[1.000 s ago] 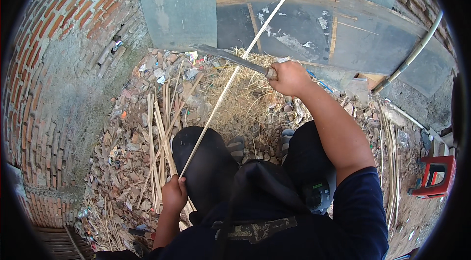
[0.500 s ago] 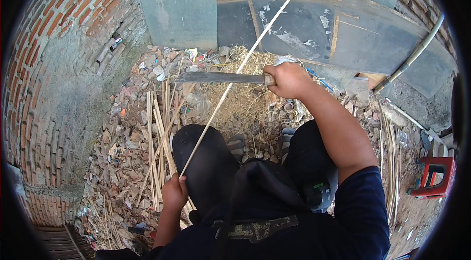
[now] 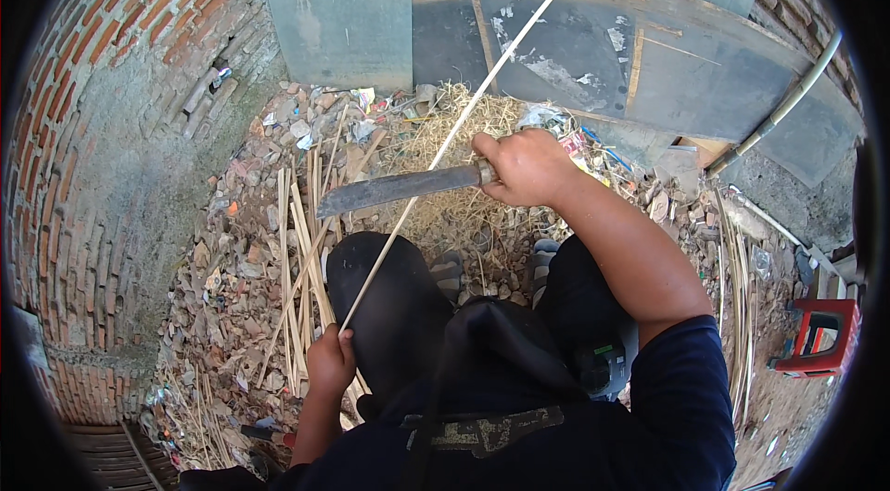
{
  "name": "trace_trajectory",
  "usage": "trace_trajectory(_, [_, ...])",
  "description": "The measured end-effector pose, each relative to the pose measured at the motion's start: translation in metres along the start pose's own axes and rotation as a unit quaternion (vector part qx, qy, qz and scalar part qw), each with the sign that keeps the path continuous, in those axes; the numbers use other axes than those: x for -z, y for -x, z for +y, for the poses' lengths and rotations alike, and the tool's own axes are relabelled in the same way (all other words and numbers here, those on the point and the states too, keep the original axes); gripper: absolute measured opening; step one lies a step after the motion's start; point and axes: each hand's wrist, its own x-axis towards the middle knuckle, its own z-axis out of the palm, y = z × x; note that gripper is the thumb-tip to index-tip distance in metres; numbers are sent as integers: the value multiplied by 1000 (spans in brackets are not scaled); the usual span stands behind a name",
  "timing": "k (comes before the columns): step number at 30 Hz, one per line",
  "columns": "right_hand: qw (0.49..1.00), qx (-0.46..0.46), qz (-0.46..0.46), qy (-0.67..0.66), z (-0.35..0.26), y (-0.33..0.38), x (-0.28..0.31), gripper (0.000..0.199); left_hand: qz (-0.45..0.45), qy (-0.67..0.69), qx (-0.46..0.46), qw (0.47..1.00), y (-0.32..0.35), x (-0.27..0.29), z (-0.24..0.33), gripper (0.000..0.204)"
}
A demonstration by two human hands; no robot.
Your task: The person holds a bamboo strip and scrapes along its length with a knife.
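Strip: pale, long, slender. Knife: broad, dull-grey metal blade.

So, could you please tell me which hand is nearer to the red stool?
Right. The right hand is left of the stool; the left hand is farther left, beside the left thigh.

My left hand grips a long thin stick low down; it slants up past my left knee. My right hand is wrapped around the handle of a big knife, its blade crossing the stick. More sticks lie on the rubble to my left, straw lies ahead of me, and a red stool is at my right.
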Motion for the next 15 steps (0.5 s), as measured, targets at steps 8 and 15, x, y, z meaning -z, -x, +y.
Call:
trace_trajectory(8, [996, 49, -14, 67, 3, -1, -6, 29, -2, -1, 3, 1000, -1, 0, 2, 30])
trace_trajectory(15, [997, -29, -62, -21, -19, 0, 3, 36, 5, -11, 15, 1000, 1, -4, 2, 29])
